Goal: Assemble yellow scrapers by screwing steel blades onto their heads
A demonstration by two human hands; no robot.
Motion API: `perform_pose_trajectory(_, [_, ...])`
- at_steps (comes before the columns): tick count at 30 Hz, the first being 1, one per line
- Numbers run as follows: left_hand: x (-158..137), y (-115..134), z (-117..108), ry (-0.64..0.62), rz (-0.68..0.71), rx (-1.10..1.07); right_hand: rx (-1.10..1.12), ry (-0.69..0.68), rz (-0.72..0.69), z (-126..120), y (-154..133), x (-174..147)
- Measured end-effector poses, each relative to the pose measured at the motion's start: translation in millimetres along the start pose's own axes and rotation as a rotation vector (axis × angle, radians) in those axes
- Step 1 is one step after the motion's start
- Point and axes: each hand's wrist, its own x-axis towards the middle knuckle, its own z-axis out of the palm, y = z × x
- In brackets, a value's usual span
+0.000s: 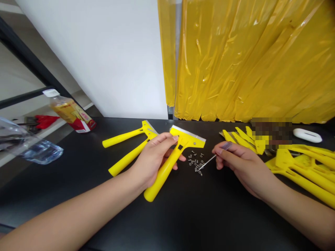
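Note:
My left hand (159,153) is closed around a yellow scraper (167,167), its blade end pointing away from me and its round handle toward me. One screw shows on the scraper's head. Between the fingers of my right hand (235,158) is a thin screwdriver (209,162) with a clear handle. Its tip reaches down to a small pile of screws (195,160) on the black table. Left of my left hand lie two more yellow scrapers, a nearer one (128,158) and a farther one (123,137).
Yellow scraper handles (306,170) are heaped at the right, with flat yellow pieces (239,141) behind them. A white oval object (307,135) lies farther back. At the left stand a drink bottle (72,113) and clear plastic (42,150). Yellow plastic sheeting (235,62) hangs behind the black table (167,223).

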Motion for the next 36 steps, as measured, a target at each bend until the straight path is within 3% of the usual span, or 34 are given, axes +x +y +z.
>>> perform_pose_trajectory(14, [0, -1, 0, 0.004, -0.029, 0.007, 0.148, -0.013, 0.016, 2, -14, -7])
perform_pose_trajectory(27, [0, -6, -3, -0.07, -0.111, 0.027, 0.211, 0.016, -0.084, -2, -30, -11])
perform_pose_trajectory(36, [-8, -5, 4, -0.265, -0.341, 0.115, 0.272, -0.003, -0.089, -6, -30, -11])
